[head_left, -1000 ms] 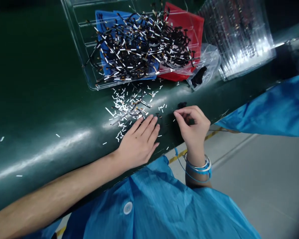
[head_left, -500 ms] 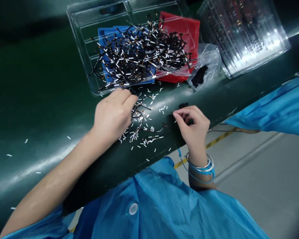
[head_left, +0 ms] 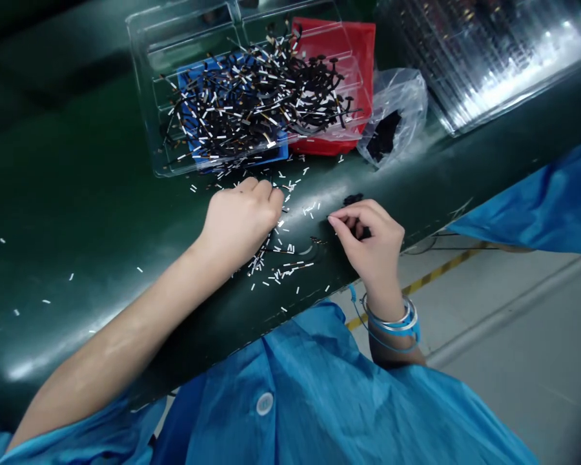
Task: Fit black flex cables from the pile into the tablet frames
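My left hand (head_left: 242, 216) is closed, its knuckles up, over a scatter of thin dark flex cables and small white strips (head_left: 285, 272) on the green tabletop. Its fingertips are hidden, so what they hold cannot be seen. To the right, my right hand (head_left: 375, 242) pinches thumb against forefinger; a tiny dark bit shows at the tips, too small to name. A small black clump (head_left: 353, 199) lies just beyond its knuckles. Between the hands lies a loose flex cable (head_left: 304, 250) with a pale curved end.
A clear plastic tray (head_left: 148, 129) holds a heap of black flex cables (head_left: 252, 97) above a blue sheet and a red bin (head_left: 365, 77). Right of it are a clear bag (head_left: 411, 97) with black contents and stacked clear trays (head_left: 513, 71). Another person's blue sleeve (head_left: 537, 206) is at right.
My left hand has moved right and slightly down, over more of the loose cables. My right hand keeps its pinch in nearly the same place. The view has shifted slightly.
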Action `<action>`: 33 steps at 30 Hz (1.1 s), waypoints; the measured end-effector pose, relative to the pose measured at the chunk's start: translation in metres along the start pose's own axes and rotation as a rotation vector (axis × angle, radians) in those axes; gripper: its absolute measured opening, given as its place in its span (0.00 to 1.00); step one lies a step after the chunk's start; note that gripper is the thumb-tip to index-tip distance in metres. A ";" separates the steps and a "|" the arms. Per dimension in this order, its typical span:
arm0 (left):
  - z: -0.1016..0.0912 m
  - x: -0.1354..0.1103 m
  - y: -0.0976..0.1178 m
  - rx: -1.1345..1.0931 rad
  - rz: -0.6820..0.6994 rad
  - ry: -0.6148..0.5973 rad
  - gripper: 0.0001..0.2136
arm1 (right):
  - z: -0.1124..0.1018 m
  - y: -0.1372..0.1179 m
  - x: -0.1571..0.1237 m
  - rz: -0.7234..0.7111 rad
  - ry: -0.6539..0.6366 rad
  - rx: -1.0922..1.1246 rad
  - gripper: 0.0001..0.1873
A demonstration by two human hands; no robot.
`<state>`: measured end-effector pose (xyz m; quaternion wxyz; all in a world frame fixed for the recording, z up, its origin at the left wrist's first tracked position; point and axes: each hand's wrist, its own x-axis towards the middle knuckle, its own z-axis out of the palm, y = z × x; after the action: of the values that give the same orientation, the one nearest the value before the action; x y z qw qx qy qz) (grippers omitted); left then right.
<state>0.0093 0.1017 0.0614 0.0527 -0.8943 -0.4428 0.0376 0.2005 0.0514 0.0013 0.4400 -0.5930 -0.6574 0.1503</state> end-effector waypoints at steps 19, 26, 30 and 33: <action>0.000 0.006 0.009 -0.940 -0.125 0.245 0.05 | -0.003 0.000 -0.001 0.020 -0.009 0.000 0.06; -0.002 0.012 -0.001 -1.334 -0.092 -0.175 0.02 | -0.003 0.000 -0.002 0.010 0.007 -0.035 0.05; 0.006 0.007 0.012 -0.897 -0.041 -0.224 0.05 | -0.004 -0.004 -0.008 0.039 0.042 -0.052 0.05; 0.012 0.006 0.027 -0.659 0.030 -0.121 0.05 | -0.005 -0.005 -0.013 0.072 0.063 -0.044 0.05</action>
<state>0.0331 0.0914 0.0456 -0.2664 -0.8657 -0.4204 -0.0539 0.2001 0.0370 0.0028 0.4416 -0.6303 -0.6245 0.1329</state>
